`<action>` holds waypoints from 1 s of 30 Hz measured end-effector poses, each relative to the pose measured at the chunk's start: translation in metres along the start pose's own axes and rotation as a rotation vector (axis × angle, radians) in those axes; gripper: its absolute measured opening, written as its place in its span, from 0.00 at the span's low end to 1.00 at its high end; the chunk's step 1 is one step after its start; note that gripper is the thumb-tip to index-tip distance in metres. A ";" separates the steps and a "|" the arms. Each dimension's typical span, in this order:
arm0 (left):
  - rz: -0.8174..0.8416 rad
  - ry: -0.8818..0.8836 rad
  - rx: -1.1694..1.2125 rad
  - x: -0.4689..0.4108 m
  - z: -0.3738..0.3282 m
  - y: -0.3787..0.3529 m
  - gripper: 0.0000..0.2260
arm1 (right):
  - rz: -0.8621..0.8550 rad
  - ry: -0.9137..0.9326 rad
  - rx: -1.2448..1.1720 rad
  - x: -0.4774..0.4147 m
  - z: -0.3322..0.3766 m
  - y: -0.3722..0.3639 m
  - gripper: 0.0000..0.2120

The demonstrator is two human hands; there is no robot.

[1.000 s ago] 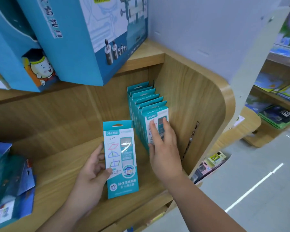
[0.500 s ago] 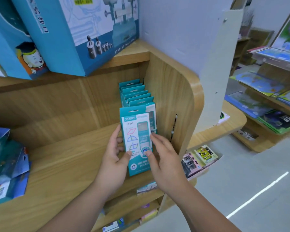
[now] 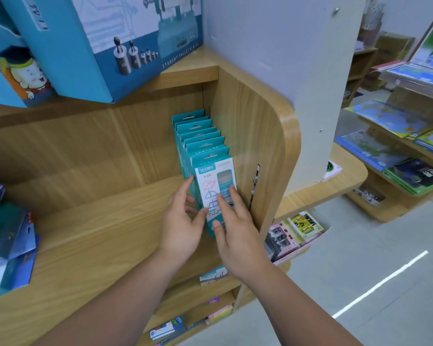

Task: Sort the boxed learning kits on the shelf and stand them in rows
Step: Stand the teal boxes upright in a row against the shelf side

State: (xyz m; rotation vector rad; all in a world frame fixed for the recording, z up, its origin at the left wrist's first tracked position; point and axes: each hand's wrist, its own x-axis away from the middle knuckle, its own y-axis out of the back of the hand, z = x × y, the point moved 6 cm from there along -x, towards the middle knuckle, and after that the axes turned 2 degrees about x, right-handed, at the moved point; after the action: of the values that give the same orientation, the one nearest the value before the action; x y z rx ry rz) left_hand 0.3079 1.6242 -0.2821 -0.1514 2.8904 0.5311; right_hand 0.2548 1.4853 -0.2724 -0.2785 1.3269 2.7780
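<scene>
A row of several teal boxed kits (image 3: 197, 132) stands upright on the wooden shelf board (image 3: 98, 236), tight against the shelf's right side wall. The front teal kit box (image 3: 211, 177), with shape drawings on a white panel, stands at the near end of that row. My left hand (image 3: 181, 223) holds its left edge, fingers along the side and thumb on the front. My right hand (image 3: 238, 228) lies flat on the box's front, its straight fingers pressing against the lower right part.
Large blue boxes (image 3: 68, 46) stand on the shelf above. A leaning pile of blue kits (image 3: 8, 245) sits at the board's left end. The curved wooden side wall (image 3: 250, 146) bounds the right. Pink and yellow packs (image 3: 293, 233) lie below, and map shelves (image 3: 390, 146) stand across the aisle.
The teal box in my left hand has moved right and back, from out in front of the shelf up against the row. My right hand shifted from the old front box onto this one.
</scene>
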 end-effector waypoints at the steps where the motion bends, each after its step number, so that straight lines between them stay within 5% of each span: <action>1: 0.001 -0.014 -0.005 -0.002 -0.001 0.001 0.36 | -0.007 0.000 -0.006 -0.002 -0.001 -0.001 0.28; 18: 0.018 -0.042 0.052 -0.008 -0.007 0.015 0.33 | -0.185 0.034 -0.117 -0.011 0.006 0.010 0.22; 23: -0.084 -0.019 0.044 0.008 -0.010 0.048 0.23 | -0.229 0.121 -0.154 -0.008 0.020 0.013 0.19; 30: -0.300 0.001 -0.120 0.048 -0.025 0.160 0.16 | -0.067 0.300 -0.242 -0.025 0.085 -0.024 0.17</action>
State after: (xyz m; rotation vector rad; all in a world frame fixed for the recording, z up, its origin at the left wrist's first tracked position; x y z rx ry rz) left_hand 0.2353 1.7606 -0.2146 -0.5920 2.7635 0.6449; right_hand 0.2704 1.5675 -0.2337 -0.7631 0.9979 2.9237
